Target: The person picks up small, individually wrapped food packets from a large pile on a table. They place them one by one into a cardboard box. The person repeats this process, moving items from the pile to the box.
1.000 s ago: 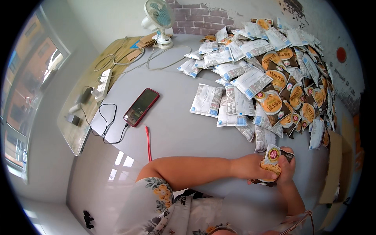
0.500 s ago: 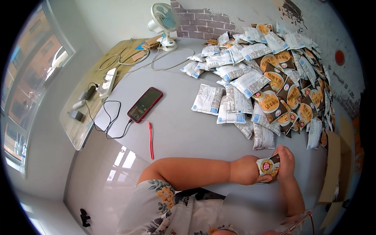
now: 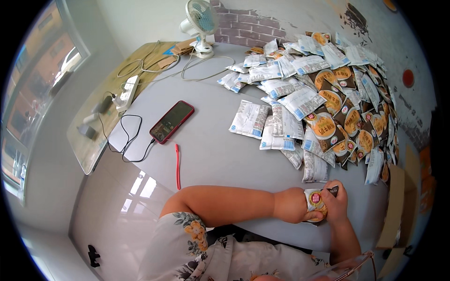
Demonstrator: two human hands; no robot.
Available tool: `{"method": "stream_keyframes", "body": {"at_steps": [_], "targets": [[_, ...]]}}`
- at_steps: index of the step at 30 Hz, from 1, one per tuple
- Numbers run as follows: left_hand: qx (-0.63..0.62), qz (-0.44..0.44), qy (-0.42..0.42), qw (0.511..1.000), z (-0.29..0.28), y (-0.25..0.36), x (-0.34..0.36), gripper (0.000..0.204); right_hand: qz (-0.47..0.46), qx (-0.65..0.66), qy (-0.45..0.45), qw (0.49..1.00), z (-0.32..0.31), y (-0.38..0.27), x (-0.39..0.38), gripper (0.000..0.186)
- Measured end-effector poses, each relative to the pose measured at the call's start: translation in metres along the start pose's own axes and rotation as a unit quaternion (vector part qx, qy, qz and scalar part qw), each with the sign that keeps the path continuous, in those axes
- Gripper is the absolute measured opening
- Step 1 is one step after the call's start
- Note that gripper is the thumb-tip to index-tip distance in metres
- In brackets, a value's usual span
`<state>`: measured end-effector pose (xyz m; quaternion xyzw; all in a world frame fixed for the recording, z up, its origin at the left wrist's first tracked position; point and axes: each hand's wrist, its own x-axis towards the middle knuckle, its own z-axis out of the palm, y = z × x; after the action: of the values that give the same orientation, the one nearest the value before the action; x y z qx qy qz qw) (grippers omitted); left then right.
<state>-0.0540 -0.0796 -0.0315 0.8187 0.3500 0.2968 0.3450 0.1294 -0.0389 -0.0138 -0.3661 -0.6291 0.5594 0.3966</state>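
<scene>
Packet (image 3: 315,199) is sitting between both hands, just above the near edge of the table (image 3: 211,145), close to the wearer's body. Left hand (image 3: 293,205) is clasping its left side, thumb lying across the lower front; right hand (image 3: 336,200) is gripping the opposite end, its thumb pressing near the dark upper corner. Neither hand is letting go. It's looking bunched in that grip, so I'm judging it light, soft and pliable, with a slick film that's probably sliding a little under loose fingers. Both ends are seeming the best holds; a hard squeeze in the middle is likely straining the seams. What's inside is staying hidden.

Beyond the hands, a pile (image 3: 323,125) of similar pouches is spreading up toward the wall, some showing white backs, some brown fronts. A box (image 3: 393,203) is standing open to the right. Leftward, a phone (image 3: 172,122) is lying near a red strip (image 3: 177,167), and a fan (image 3: 200,21) is standing at the back.
</scene>
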Motion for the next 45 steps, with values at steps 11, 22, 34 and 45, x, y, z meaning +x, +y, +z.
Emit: {"method": "stream_keyframes", "body": {"at_steps": [11, 22, 34, 45], "targets": [[0.030, 0.129, 0.021, 0.991, -0.003, 0.006, -0.004, 0.029, 0.020, 0.109, -0.093, 0.989, -0.002, -0.006, -0.004, 0.018], [0.029, 0.064, 0.010, 0.997, -0.010, 0.000, -0.003, 0.036, 0.012, 0.108, -0.040, 0.993, 0.004, -0.003, -0.001, 0.024], [-0.019, 0.018, -0.034, 0.999, -0.021, 0.008, -0.004, 0.045, -0.073, -0.031, -0.010, 0.997, 0.003, -0.006, -0.007, 0.019], [0.014, 0.113, 0.016, 0.993, 0.001, 0.005, -0.010, 0.042, 0.042, 0.040, -0.134, 0.989, -0.001, -0.021, -0.008, 0.039]]}}
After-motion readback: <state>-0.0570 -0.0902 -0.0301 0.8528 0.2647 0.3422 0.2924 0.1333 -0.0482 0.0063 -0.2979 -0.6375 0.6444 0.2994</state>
